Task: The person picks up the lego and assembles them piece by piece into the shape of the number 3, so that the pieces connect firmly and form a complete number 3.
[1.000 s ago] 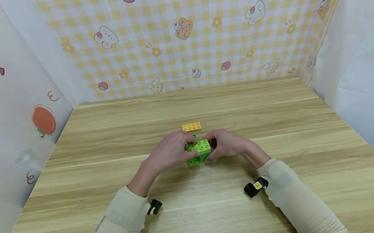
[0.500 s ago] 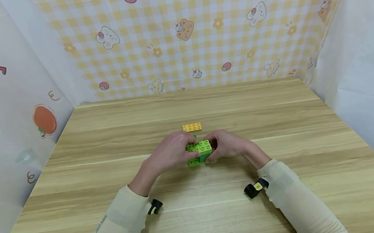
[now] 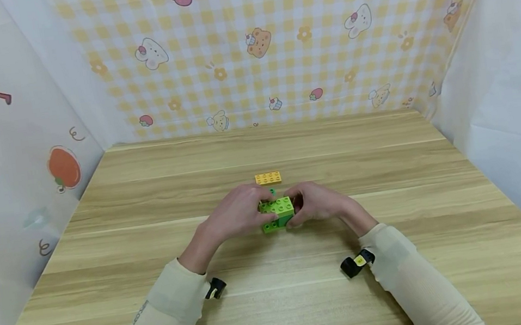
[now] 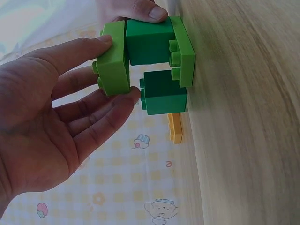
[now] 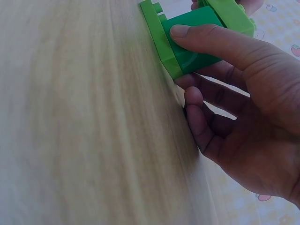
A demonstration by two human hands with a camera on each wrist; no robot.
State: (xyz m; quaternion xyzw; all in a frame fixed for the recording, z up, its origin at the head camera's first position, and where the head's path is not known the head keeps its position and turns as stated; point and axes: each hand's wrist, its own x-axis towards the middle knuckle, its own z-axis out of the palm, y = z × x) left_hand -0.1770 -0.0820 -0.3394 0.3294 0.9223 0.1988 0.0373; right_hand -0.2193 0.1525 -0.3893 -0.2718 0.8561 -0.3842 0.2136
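My left hand (image 3: 242, 211) pinches a light green toy building brick (image 4: 113, 58) between thumb and fingers. That brick lies across the top of a dark green brick (image 4: 149, 42), overhanging it to the left. Beneath the dark green brick is a flat light green brick (image 4: 186, 51) on the table, with studs showing on its uncovered left part. My right hand (image 3: 317, 200) holds the dark green brick from the right, its thumb (image 5: 180, 31) flat against the near face. Behind the stack stands a second dark green brick (image 4: 164, 93), mostly hidden in the head view.
A flat yellow brick (image 3: 268, 178) lies on the wooden table (image 3: 279, 303) just beyond the hands. A patterned cloth (image 3: 231, 89) hangs behind the table's far edge, and white sheets (image 3: 518, 95) hang at both sides.
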